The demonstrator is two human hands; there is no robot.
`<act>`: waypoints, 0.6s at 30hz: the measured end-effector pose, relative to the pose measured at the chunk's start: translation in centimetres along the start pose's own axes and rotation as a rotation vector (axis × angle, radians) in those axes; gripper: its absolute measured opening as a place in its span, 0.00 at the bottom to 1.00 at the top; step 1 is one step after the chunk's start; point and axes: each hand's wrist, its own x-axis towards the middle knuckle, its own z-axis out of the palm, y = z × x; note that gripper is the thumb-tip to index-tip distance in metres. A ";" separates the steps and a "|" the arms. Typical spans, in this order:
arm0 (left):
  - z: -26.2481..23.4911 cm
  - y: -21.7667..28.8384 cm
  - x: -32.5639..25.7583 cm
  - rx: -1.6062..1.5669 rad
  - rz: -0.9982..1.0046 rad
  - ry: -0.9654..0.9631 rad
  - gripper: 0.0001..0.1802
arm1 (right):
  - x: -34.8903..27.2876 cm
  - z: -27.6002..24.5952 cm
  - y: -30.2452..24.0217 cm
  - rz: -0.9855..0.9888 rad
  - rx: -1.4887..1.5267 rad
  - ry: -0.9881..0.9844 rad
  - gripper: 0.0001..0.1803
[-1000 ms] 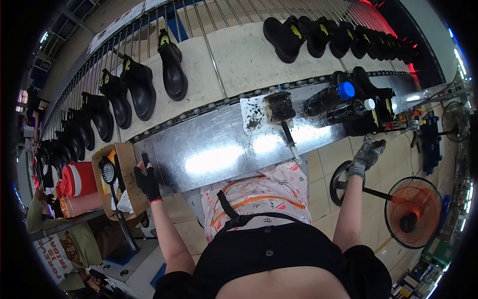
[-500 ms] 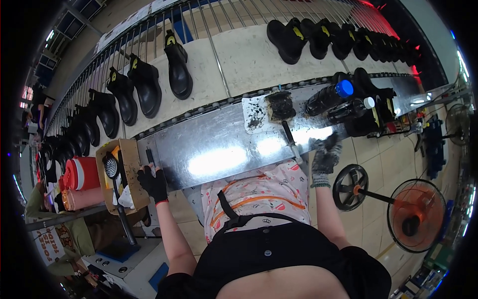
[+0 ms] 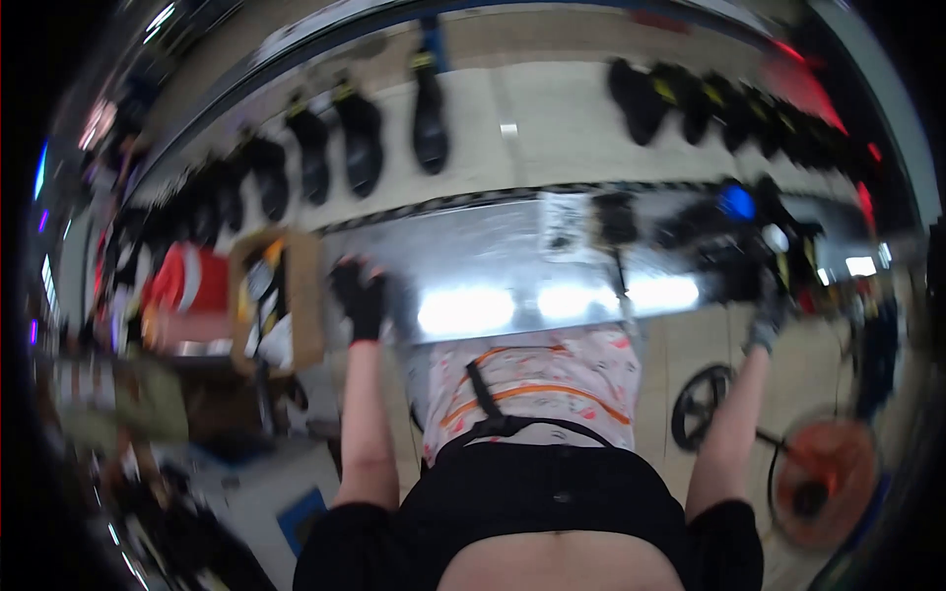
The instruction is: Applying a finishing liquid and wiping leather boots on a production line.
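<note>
My left hand (image 3: 359, 299), in a black fingerless glove, rests at the left end of the shiny metal bench (image 3: 463, 261). Its fingers look stretched out and apart, with bare tips. At the bench's right end, my right hand (image 3: 769, 317), in a grey glove, reaches to the dark boots (image 3: 800, 246). Motion smears its fingers, so I cannot make out whether it grips one. Close by stand a dark bottle with a blue cap (image 3: 736, 202) and another with a white cap (image 3: 776, 237). A blackened pad (image 3: 615, 219) and a stained white sheet (image 3: 565, 227) lie mid-bench.
Beyond the bench runs a conveyor (image 3: 512, 128) with black boots (image 3: 363, 143) at left and more boots (image 3: 641, 103) at right. A cardboard box (image 3: 307, 295) of tools and red containers (image 3: 192, 281) stand left. An orange fan (image 3: 823, 478) stands at lower right.
My right hand has moved right and forward, from beside the bench's front edge to the boots. My left hand stays at the bench's left end. The whole view has shifted and blurred.
</note>
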 end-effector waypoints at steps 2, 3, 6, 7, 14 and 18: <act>-0.8 1.3 -0.4 0.522 0.081 -0.045 0.20 | -1.2 1.2 -4.2 0.243 -0.556 0.309 0.23; 1.6 4.3 1.1 0.503 0.096 -0.101 0.20 | -1.7 -3.3 1.8 -0.145 -0.619 0.467 0.22; -2.6 5.5 0.1 0.618 0.009 -0.089 0.18 | -3.6 0.1 -4.1 0.096 -0.378 0.744 0.28; -2.3 6.0 0.2 0.609 -0.004 -0.081 0.16 | -2.9 -0.7 0.2 -0.066 -0.742 1.094 0.32; -4.5 1.2 -2.1 0.712 -0.221 0.056 0.21 | -11.5 -8.0 -4.5 0.453 -0.584 1.010 0.40; -4.1 0.1 -0.7 0.521 -0.279 0.100 0.25 | -17.2 -9.9 -9.2 0.144 -0.919 1.089 0.41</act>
